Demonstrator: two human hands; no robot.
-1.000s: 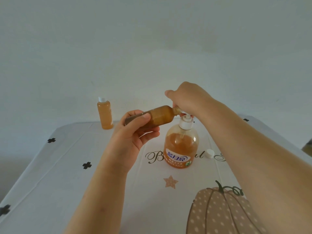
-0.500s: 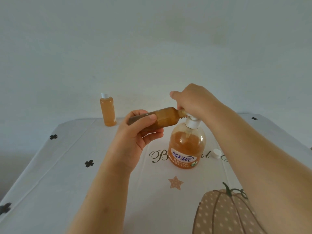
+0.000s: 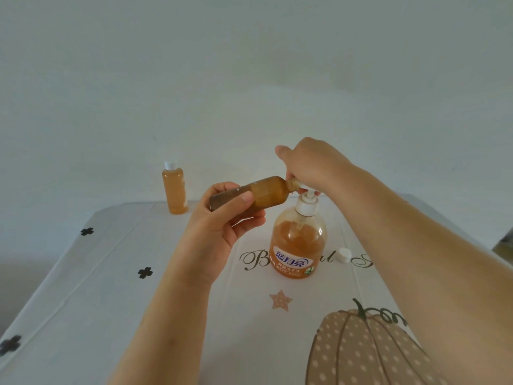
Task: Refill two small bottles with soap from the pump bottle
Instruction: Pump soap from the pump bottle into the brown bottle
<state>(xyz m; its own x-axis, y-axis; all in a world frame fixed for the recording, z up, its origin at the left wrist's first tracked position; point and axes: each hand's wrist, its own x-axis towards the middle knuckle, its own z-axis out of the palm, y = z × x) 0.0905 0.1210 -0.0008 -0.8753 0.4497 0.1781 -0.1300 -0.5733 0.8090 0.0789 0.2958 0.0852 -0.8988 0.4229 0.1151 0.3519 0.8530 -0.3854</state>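
Pale wall backed a table under a pumpkin-print cloth (image 3: 111, 287). The open small bottle (image 3: 261, 194) was held nearly level above it, mouth at the nozzle of the pump bottle (image 3: 298, 245), with the left hand (image 3: 222, 229) wrapped round its body. The right hand (image 3: 313, 165) had its fingers curled over the pump head (image 3: 306, 194). Recommended: mouth tight on nozzle, slow full strokes, base lowest. A capped small bottle (image 3: 174, 193) stood far left; a loose cap (image 3: 344, 255) lay to the right.

Plain pale wall (image 3: 249, 65) behind; table (image 3: 83, 287) w/ white pumpkin-print cloth.
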